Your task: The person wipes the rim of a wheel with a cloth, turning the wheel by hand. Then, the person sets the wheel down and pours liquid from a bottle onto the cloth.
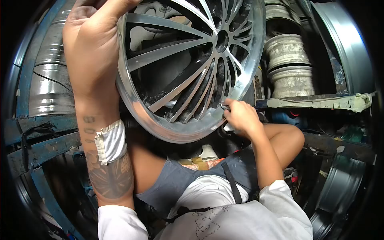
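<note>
A large multi-spoke alloy wheel rim [140, 116] stands tilted in front of me, its bright lip and spoke faces facing up towards the camera. High on the left, my left hand [94, 26] is closed at the edge of the wheel rim, its thumb reaching across the lip; the fingertips are cut off by the frame. My right hand [242, 116] pinches a small dark piece [225, 107] against the lower right of the lip. What that piece is made of does not show. Dark residue specks the spokes' lower left.
Worn wheel rims [290, 52] are stacked on a shelf at the right, its front edge [320, 103] taped. Shiny rims [52, 88] stand at the left in a blue metal frame [44, 142]. Another rim [342, 184] lies at the lower right. My bent knee [294, 140] is beside my right forearm.
</note>
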`<state>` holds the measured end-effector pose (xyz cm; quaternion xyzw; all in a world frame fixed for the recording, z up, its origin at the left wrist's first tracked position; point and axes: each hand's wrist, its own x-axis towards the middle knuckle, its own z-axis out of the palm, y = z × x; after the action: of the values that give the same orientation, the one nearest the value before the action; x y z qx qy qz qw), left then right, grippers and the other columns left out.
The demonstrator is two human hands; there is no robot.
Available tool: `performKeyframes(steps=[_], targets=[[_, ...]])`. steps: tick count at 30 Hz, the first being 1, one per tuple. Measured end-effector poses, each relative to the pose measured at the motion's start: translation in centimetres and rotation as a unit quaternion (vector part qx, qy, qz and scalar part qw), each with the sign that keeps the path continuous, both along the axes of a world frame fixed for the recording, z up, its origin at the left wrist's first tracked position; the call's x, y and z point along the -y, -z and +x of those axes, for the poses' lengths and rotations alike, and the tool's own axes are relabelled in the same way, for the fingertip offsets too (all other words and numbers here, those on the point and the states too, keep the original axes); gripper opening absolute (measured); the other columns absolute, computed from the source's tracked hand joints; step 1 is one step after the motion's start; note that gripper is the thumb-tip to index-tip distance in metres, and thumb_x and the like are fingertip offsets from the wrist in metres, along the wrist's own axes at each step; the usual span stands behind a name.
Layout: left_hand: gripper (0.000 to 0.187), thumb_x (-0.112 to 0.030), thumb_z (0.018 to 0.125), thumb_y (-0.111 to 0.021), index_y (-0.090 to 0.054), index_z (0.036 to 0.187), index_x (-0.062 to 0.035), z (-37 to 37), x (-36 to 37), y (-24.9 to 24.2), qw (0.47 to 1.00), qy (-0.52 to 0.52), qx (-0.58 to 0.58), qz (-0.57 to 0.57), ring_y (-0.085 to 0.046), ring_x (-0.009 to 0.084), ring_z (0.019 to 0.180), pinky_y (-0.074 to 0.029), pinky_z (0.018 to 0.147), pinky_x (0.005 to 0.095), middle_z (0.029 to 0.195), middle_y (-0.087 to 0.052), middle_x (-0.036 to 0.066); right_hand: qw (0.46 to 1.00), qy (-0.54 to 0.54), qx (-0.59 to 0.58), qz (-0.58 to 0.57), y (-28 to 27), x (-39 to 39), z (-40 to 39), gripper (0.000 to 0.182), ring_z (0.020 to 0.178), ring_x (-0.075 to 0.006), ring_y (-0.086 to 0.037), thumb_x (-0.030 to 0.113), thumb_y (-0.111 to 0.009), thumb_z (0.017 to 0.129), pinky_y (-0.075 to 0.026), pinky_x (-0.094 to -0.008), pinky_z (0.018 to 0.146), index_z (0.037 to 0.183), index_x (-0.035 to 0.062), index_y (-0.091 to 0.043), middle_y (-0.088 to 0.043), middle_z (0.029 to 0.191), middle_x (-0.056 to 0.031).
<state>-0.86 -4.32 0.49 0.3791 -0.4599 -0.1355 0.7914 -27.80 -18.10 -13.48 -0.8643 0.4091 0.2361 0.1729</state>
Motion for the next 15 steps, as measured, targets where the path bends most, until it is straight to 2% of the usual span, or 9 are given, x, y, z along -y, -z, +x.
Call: performKeyframes(steps=[1,2,5,7,8,9,11,14,15], targets=[[0.056,0.0,0.09,-0.071,-0.05,0.141,0.0084,0.6,-0.5,0.3,0.997,0.067,0.031,-0.019,-0.068,0.0233,0.113,-0.06,0.091,0.0289,0.133,-0.063,0.022,1.0,0.004,0.01,0.016,0.6,1.0,-0.1,0.038,0.112,-0.0431,-0.068,0.025,-0.063,0.088,-0.053,-0.0522,0.098,0.123,0.0108,-0.07,-0.072,0.114,-0.027],[0.056,0.0,0.089,-0.072,-0.051,0.14,0.0086,0.7,-0.7,0.6,0.997,0.079,0.019,-0.018,-0.068,0.0231,0.113,-0.059,0.092,0.0293,0.132,-0.064,0.022,0.999,0.011,0.019,0.033,1.2,2.7,-0.4,0.038,0.112,-0.0433,-0.068,0.025,-0.062,0.089,-0.053,-0.0523,0.098,0.122,0.0106,-0.07,-0.071,0.114,-0.0276],[0.056,0.001,0.087,-0.072,-0.053,0.139,0.0089,-1.0,0.5,-0.4,0.996,-0.088,-0.006,0.033,-0.067,0.0229,0.115,-0.056,0.098,0.0309,0.13,-0.065,0.021,1.0,0.017,0.004,-0.015,0.5,1.2,0.2,0.035,0.111,-0.0437,-0.068,0.025,-0.06,0.09,-0.052,-0.0525,0.1,0.121,0.0105,-0.07,-0.071,0.115,-0.0283],[0.057,0.001,0.086,-0.073,-0.054,0.138,0.009,-1.0,0.6,-0.5,0.986,-0.159,-0.016,0.051,-0.067,0.0231,0.116,-0.054,0.101,0.0319,0.13,-0.066,0.02,1.0,0.001,-0.03,-0.002,-0.4,-0.6,0.6,0.037,0.11,-0.0444,-0.068,0.025,-0.061,0.09,-0.053,-0.0528,0.099,0.123,0.0116,-0.07,-0.071,0.115,-0.0281],[0.057,0.001,0.085,-0.073,-0.054,0.138,0.0091,-0.4,0.2,-0.1,0.989,-0.138,-0.015,0.043,-0.066,0.0233,0.117,-0.053,0.103,0.0322,0.13,-0.066,0.02,1.0,0.008,-0.005,-0.004,0.4,0.0,-0.1,0.043,0.109,-0.0441,-0.068,0.026,-0.061,0.09,-0.053,-0.0529,0.099,0.131,0.0137,-0.067,-0.072,0.113,-0.0272],[0.057,0.001,0.085,-0.073,-0.054,0.138,0.0093,-0.2,0.0,0.1,0.991,-0.131,-0.01,0.04,-0.066,0.0235,0.118,-0.052,0.103,0.0324,0.13,-0.066,0.02,0.999,0.029,0.007,0.02,0.7,1.3,-0.1,0.042,0.109,-0.0451,-0.068,0.025,-0.061,0.091,-0.053,-0.0529,0.099,0.131,0.0136,-0.067,-0.071,0.112,-0.0284],[0.057,0.001,0.085,-0.073,-0.054,0.137,0.0099,0.1,0.0,0.5,0.99,-0.134,0.004,0.037,-0.065,0.0241,0.119,-0.051,0.104,0.0325,0.131,-0.065,0.021,0.999,0.028,0.019,0.028,1.3,2.5,-0.3,0.04,0.108,-0.0456,-0.068,0.024,-0.061,0.091,-0.053,-0.0531,0.098,0.129,0.0128,-0.068,-0.072,0.111,-0.0282],[0.055,0.0,0.085,-0.071,-0.055,0.137,0.0103,-1.8,0.2,-0.9,0.982,-0.172,-0.039,0.063,-0.065,0.0247,0.119,-0.052,0.103,0.0325,0.131,-0.065,0.021,0.999,0.02,0.014,-0.025,0.1,-1.0,0.0,0.033,0.107,-0.0433,-0.069,0.023,-0.06,0.091,-0.053,-0.0538,0.097,0.119,0.0113,-0.072,-0.073,0.11,-0.0261],[0.055,0.0,0.086,-0.071,-0.054,0.137,0.0102,-2.1,0.3,-0.9,0.98,-0.182,-0.044,0.064,-0.065,0.0246,0.118,-0.052,0.103,0.0324,0.131,-0.065,0.021,0.999,0.028,0.025,-0.007,0.5,0.0,0.1,0.034,0.108,-0.0439,-0.069,0.023,-0.061,0.091,-0.053,-0.0533,0.097,0.121,0.011,-0.071,-0.072,0.11,-0.0268]])
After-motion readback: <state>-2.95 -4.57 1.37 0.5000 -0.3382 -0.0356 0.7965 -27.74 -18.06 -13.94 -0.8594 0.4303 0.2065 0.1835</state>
